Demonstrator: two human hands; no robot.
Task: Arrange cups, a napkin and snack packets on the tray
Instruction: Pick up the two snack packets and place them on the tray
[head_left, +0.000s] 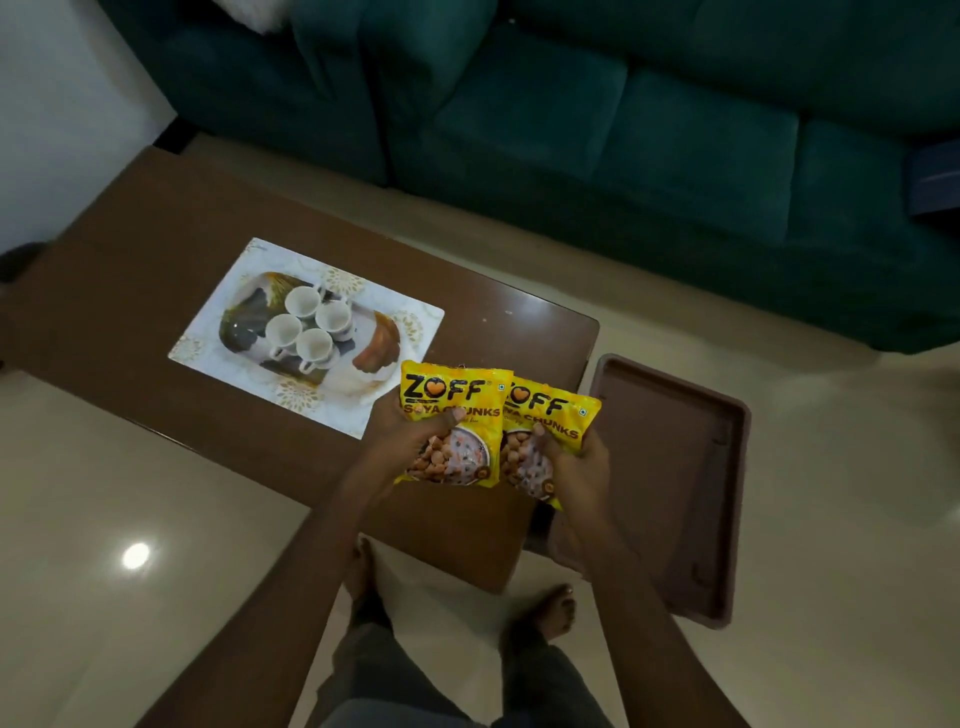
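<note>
Two snack packets (451, 397) of glossy, crinkled plastic film, as I see them, gripped in the hands. Beyond the left hand (410, 441), the tabletop (156, 218) looks like smooth brown wood with a dull sheen. On it, four cups (301, 301) look like glazed white ceramic, on a shiny printed tray (239, 325), with a soft cloth napkin (376, 348). Right of the right hand (587, 462), a brown tray (675, 441) looks like matt plastic. Floor (104, 467): polished tile. Sofa (623, 145): matt plush cloth.
</note>
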